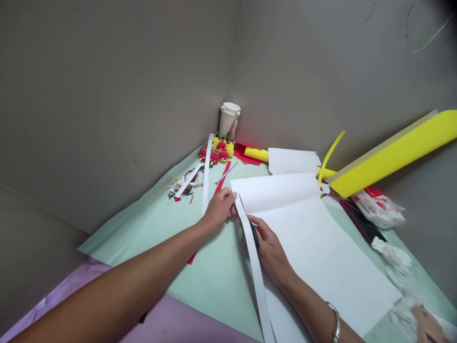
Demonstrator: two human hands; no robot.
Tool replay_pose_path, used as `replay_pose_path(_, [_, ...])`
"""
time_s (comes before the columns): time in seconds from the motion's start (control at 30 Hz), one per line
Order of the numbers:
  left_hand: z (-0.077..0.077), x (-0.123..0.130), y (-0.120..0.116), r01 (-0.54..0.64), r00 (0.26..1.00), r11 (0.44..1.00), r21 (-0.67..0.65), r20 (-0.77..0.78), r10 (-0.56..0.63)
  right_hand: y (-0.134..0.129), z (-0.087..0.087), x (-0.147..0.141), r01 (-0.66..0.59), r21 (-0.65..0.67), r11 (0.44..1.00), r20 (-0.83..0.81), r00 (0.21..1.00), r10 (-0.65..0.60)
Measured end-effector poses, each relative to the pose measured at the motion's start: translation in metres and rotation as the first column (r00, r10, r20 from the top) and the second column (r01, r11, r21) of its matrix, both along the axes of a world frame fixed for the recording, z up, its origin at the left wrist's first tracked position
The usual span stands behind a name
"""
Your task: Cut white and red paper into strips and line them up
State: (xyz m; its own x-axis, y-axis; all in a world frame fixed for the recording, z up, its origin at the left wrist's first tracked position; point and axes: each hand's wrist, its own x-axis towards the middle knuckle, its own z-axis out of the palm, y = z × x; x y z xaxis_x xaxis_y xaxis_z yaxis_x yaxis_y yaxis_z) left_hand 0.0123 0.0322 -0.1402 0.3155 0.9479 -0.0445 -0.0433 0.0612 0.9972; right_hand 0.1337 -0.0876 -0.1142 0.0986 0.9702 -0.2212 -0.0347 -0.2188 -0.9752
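A large white paper sheet (pixel 314 247) lies across the table, its far end curled up. My left hand (pixel 219 207) pinches the top end of a narrow white paper strip (pixel 255 267) at the sheet's left edge. The strip runs down toward me, apart from the sheet along most of its length. Closed around the black handle of a pair of scissors (pixel 254 235), my right hand (pixel 269 247) rests over the sheet. The blades are mostly hidden behind the strip, with a tip showing near my left fingers. Another white strip (pixel 206 178) lies beyond my left hand.
Small red and yellow lantern-like ornaments (pixel 222 155) cluster before a white lidded cup (pixel 229 119) in the corner. Paper scraps (pixel 185 183) lie left. Rolled yellow paper (pixel 389 157) leans on the right wall above a tissue pack (pixel 378 207). Grey walls bound the green-covered table (pixel 150 219).
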Motion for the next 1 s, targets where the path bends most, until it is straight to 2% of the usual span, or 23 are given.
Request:
replay_pose_path(0.33, [0.002,0.000,0.001,-0.044,0.999,0.998,0.036,-0.019,0.045,0.000,0.000,-0.001,0.007,-0.005,1.000,0.033,0.999,-0.006])
replay_pose_path(0.57, [-0.002,0.000,0.005,-0.044,0.997,0.998,0.047,-0.054,0.047,0.004,-0.011,0.009,-0.064,0.001,0.998,0.092,0.994,0.064])
replay_pose_path(0.7, [-0.001,0.000,0.006,-0.042,0.997,0.999,0.030,-0.057,0.044,0.009,-0.012,0.011,-0.094,0.004,0.996,0.131,0.987,0.092])
replay_pose_path(1.0, [0.000,0.000,0.006,-0.045,0.997,0.999,0.023,-0.063,0.046,0.009,-0.009,0.005,-0.034,0.012,0.999,0.069,0.997,0.033])
